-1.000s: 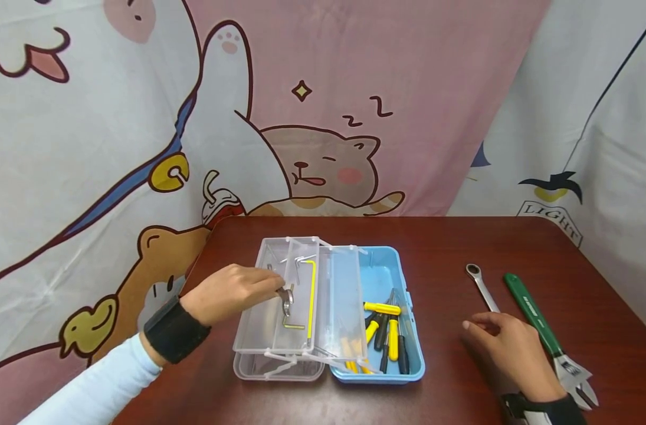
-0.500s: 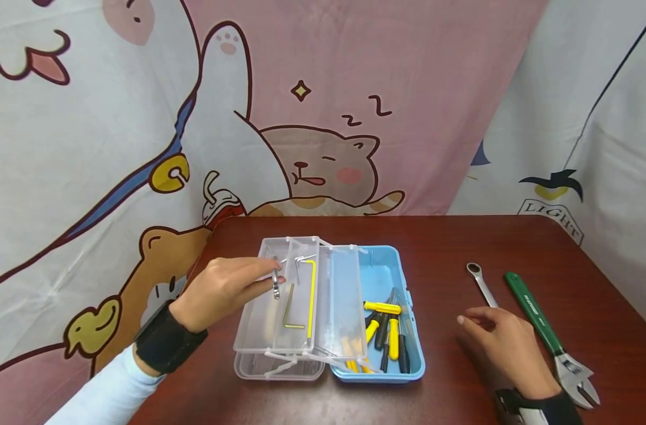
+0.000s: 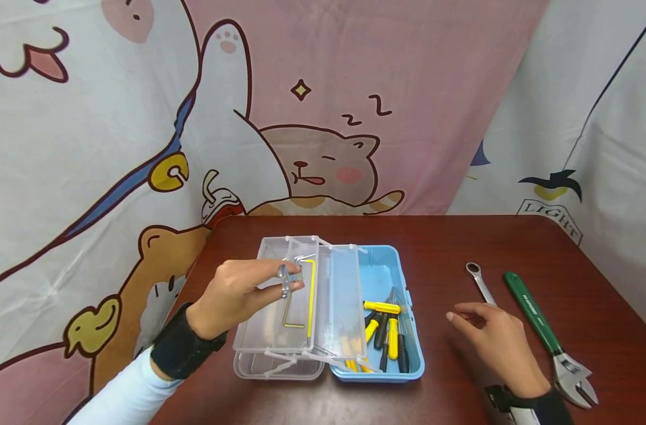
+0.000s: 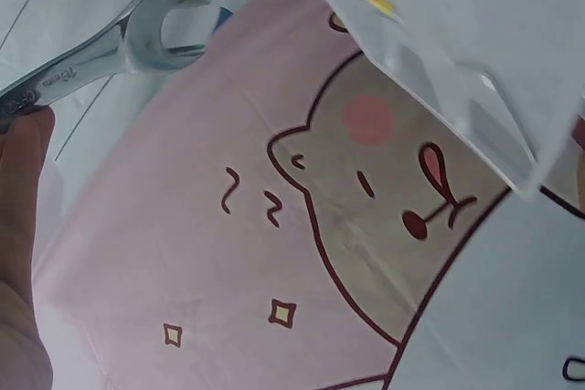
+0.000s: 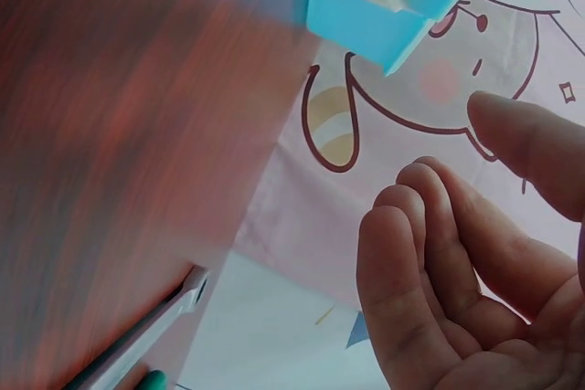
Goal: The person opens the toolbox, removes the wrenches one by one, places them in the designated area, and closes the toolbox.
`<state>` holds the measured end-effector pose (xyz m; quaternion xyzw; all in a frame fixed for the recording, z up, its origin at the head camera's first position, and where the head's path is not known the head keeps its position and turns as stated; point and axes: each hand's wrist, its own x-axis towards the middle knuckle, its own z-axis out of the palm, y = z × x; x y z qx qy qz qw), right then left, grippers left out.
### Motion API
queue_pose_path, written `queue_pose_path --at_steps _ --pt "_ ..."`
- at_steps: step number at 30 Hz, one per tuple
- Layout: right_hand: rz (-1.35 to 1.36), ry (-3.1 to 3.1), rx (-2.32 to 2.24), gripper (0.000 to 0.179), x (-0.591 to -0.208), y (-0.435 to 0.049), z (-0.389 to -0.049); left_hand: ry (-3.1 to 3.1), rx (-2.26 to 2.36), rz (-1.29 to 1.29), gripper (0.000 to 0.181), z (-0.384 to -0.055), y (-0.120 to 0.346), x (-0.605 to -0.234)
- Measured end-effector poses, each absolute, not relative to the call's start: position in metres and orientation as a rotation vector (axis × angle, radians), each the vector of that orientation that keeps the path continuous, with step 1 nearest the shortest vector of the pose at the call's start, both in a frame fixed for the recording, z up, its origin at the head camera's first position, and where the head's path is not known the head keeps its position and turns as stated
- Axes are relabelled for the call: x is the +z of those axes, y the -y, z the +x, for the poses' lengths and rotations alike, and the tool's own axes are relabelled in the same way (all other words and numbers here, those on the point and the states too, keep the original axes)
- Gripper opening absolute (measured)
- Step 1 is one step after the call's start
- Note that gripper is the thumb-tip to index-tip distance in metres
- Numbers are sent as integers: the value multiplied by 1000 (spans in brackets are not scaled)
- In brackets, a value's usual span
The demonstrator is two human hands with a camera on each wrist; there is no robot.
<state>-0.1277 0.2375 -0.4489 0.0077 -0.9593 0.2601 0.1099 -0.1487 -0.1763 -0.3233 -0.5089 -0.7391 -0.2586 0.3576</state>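
Observation:
My left hand [image 3: 238, 292] pinches a small silver open-ended wrench [image 3: 284, 283] between thumb and fingers, above the clear plastic tray [image 3: 253, 339] of the toolbox. The left wrist view shows the wrench's open end [image 4: 151, 38] up close; the rest of it runs out of frame. Under the hand lie a brassy hex key [image 3: 293, 325] and a long yellow hex key [image 3: 310, 307]. My right hand [image 3: 498, 342] holds nothing. Its fingers [image 5: 393, 262] are loosely curled near a ratchet wrench [image 3: 480, 283], whose lower part the hand hides.
Blue toolbox base [image 3: 419, 354] holds several yellow and black screwdrivers [image 3: 393, 339]. A green-handled adjustable wrench [image 3: 537, 316] lies at the right of the brown table [image 3: 439, 248]. A printed cloth [image 3: 423, 88] hangs behind.
The left hand has lifted the wrench from the tray, turned it and carried it slightly right. The right hand has drifted a little left.

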Motion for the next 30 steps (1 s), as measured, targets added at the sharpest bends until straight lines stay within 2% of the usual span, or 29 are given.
queue_pose_path --at_steps 4,11,23,30 --pt "8 2844 769 48 -447 -231 -128 1967 -686 -1314 20 -148 173 -326" --pt "35 2794 761 39 -447 -223 -127 1992 -725 -1353 21 -152 167 -330" --pt "56 2817 768 53 -440 -212 -125 1971 -795 -1389 16 -153 149 -333" --pt "128 2751 781 41 -437 -200 -123 2006 -846 -1420 15 -153 140 -333"
